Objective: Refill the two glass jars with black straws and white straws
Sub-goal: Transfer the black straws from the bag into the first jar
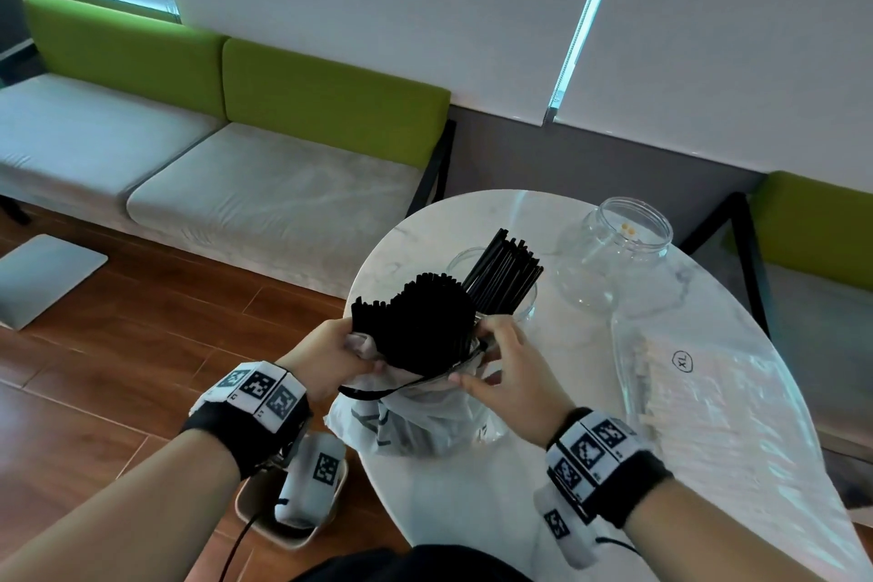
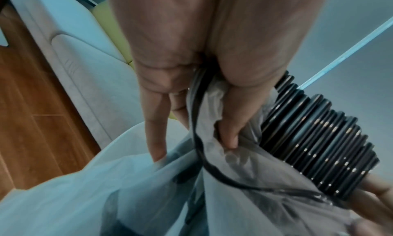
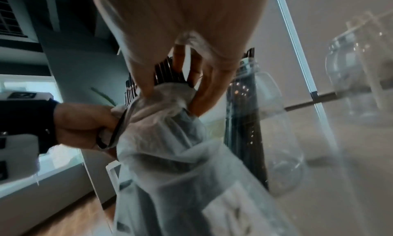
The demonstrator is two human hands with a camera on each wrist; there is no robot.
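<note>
Standing on surface (image 1: 590,477): bag (image 1: 415,421) of black straws (image 1: 420,321), near jar (image 1: 491,293) partly filled, far jar (image 1: 619,246) without straws. Left hand (image 1: 330,357), right hand (image 1: 508,369) pinching bag mouth. Step: black refill. Next: lift bunch out.

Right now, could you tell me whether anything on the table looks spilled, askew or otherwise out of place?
Nothing looks spilled or damaged. The black straws in the near glass jar lean to one side rather than standing upright, and the far glass jar is nearly empty. Both hands grip the bag of black straws.
</note>
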